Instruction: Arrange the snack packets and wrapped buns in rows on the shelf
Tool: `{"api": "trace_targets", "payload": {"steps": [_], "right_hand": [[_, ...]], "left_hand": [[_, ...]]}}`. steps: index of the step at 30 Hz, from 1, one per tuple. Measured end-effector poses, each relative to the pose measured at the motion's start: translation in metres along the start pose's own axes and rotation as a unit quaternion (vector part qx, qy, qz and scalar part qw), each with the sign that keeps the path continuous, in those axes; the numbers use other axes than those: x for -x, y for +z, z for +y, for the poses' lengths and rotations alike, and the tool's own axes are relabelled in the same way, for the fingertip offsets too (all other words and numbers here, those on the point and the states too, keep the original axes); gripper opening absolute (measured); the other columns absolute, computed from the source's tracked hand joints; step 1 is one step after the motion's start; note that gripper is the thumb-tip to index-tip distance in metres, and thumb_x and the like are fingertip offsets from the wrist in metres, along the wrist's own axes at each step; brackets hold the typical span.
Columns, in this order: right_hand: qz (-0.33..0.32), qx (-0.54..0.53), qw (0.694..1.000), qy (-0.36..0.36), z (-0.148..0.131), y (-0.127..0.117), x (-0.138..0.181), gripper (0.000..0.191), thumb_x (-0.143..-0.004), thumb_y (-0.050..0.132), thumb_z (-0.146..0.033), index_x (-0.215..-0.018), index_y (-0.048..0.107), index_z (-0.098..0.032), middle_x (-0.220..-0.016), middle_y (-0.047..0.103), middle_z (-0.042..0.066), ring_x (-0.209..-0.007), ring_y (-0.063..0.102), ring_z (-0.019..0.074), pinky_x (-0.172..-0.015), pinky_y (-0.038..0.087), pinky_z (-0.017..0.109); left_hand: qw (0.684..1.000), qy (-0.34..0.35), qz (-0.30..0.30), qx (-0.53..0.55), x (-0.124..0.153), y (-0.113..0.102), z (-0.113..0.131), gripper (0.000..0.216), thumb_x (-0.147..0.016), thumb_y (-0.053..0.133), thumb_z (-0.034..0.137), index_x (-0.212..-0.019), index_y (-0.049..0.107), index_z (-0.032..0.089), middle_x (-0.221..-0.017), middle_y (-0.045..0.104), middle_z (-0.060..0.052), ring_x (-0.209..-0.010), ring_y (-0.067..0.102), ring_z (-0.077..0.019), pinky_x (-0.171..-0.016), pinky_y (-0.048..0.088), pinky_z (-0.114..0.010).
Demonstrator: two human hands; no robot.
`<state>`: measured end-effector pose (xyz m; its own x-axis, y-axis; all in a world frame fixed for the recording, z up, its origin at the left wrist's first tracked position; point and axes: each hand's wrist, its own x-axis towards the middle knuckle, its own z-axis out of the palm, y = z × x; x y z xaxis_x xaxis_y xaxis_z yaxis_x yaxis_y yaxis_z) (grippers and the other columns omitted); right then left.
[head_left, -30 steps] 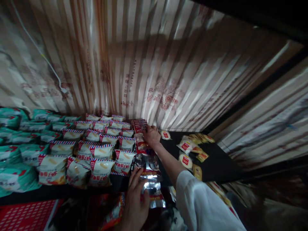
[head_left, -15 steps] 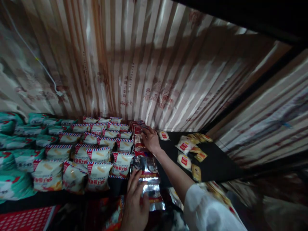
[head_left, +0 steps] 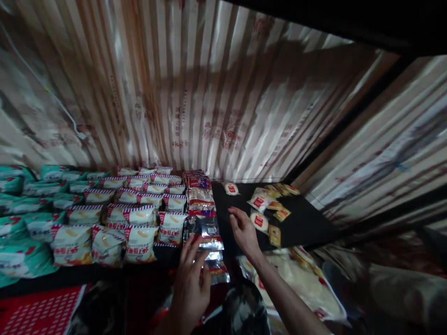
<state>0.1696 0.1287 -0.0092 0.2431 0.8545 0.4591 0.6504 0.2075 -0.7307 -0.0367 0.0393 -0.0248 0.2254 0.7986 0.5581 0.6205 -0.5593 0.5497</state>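
My left hand (head_left: 193, 279) is at the front end of a row of flat silver and dark red packets (head_left: 205, 228), fingers partly spread. Its fingertips overlap the left edge of the silver packets; whether they touch is unclear. My right hand (head_left: 245, 233) hovers over the black shelf (head_left: 226, 218), right of that row, with loosely bent fingers and nothing visible in them. Nearest to it is a round white snack in clear wrap with a red label (head_left: 259, 221). At the row's far end lie purple-red packets (head_left: 198, 182), overlapping one another.
White snack bags with striped tops (head_left: 139, 244) stand in rows to the left, then green bags (head_left: 26, 256). Small yellow packets (head_left: 274, 235) lie scattered at right. Below are a red basket (head_left: 38, 309) and a large clear bag (head_left: 300, 288). Corrugated sheeting (head_left: 195, 93) rises behind.
My right hand has left the far red packets and come back toward me and right, over the black shelf. My left hand stays by the near silver packets. The view has shifted slightly.
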Motion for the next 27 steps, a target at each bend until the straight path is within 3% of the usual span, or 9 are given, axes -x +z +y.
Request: {"api": "trace_targets", "payload": {"steps": [4,8,20,27], "right_hand": [[-0.006,-0.017,0.999,0.030,0.002,-0.004,0.012,0.031,-0.084,0.046,-0.038,-0.096,0.067,-0.019,-0.102,0.068,0.011,-0.097,0.063,0.0240,-0.087,0.050,0.043],[-0.022,-0.042,0.997,0.055,-0.007,-0.003,0.017,0.032,-0.083,0.047,-0.040,-0.095,0.068,-0.020,-0.098,0.070,0.009,-0.089,0.065,0.0223,-0.081,0.052,0.038],[-0.071,-0.084,0.991,0.080,-0.009,0.005,0.023,0.033,-0.081,0.049,-0.043,-0.095,0.069,-0.020,-0.097,0.070,0.009,-0.089,0.066,0.0222,-0.079,0.053,0.037],[-0.050,-0.056,0.997,0.036,-0.012,0.005,0.013,0.030,-0.084,0.047,-0.039,-0.095,0.067,-0.020,-0.101,0.068,0.010,-0.095,0.064,0.0227,-0.083,0.052,0.039]], "left_hand": [[0.999,-0.011,-0.035,-0.010,-0.011,-0.009,0.014,0.037,-0.082,0.042,0.006,-0.110,0.061,0.023,-0.130,0.057,-0.004,-0.125,0.046,-0.0244,-0.097,0.049,-0.050],[0.999,-0.020,-0.024,-0.010,-0.021,-0.017,0.022,0.036,-0.080,0.040,0.005,-0.101,0.065,0.020,-0.120,0.063,-0.006,-0.117,0.051,-0.0256,-0.095,0.050,-0.053],[0.999,-0.008,-0.003,-0.031,-0.047,-0.011,0.018,0.030,-0.080,0.043,0.006,-0.097,0.066,0.015,-0.122,0.059,-0.012,-0.126,0.041,-0.0294,-0.100,0.044,-0.053],[0.998,-0.028,-0.050,-0.034,-0.049,-0.001,0.019,0.029,-0.079,0.045,0.006,-0.099,0.065,0.013,-0.129,0.054,-0.014,-0.132,0.034,-0.0315,-0.106,0.038,-0.054]]}}
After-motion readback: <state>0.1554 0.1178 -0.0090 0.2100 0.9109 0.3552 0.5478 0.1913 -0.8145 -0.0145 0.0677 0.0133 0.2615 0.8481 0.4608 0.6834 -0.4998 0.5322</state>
